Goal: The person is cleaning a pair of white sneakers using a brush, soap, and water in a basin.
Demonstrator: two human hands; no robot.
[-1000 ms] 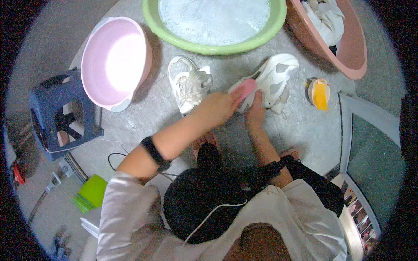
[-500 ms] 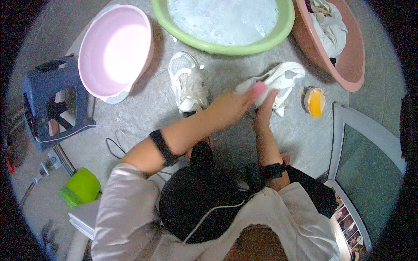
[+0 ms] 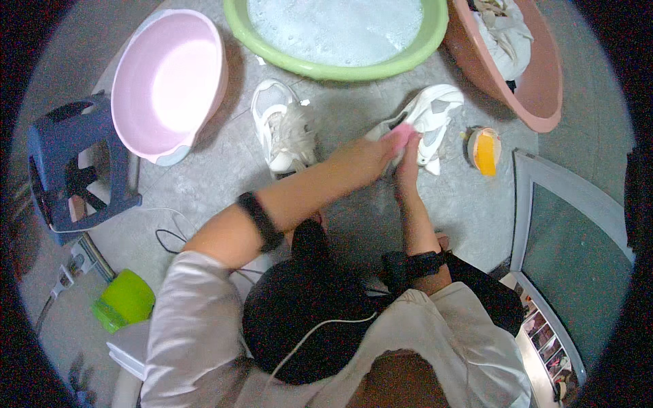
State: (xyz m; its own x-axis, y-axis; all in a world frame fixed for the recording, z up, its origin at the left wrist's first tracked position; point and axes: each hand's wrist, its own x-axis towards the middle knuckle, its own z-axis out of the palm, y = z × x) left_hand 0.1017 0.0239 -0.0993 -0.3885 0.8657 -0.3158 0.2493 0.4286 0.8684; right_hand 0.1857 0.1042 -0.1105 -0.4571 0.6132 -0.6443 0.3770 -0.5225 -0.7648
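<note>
A white sneaker (image 3: 435, 112) lies on its side on the grey floor, just below the green basin. My right hand (image 3: 407, 170) grips its lower end, with fingers pressed around it. From the left, my left hand (image 3: 374, 158) reaches across, closed on a small pink thing (image 3: 403, 134) held against the shoe. Motion blurs the left hand, and I cannot tell whether the pink thing is a brush or a sponge. The other white sneaker (image 3: 284, 132) rests on the floor left of my hands, its laces loose.
A green basin (image 3: 340, 71) of sudsy water stands ahead. A pink basin (image 3: 166, 88) and a blue stool (image 3: 85, 160) are on the left. To the right are a salmon basin (image 3: 544, 88) with cloth, an orange-and-white cup-like container (image 3: 485, 153) and a glass-paneled door (image 3: 578, 251).
My left hand has shifted slightly right and up, keeping the pink thing on the shoe. The whole view has shifted a little. My right hand still grips the sneaker.
</note>
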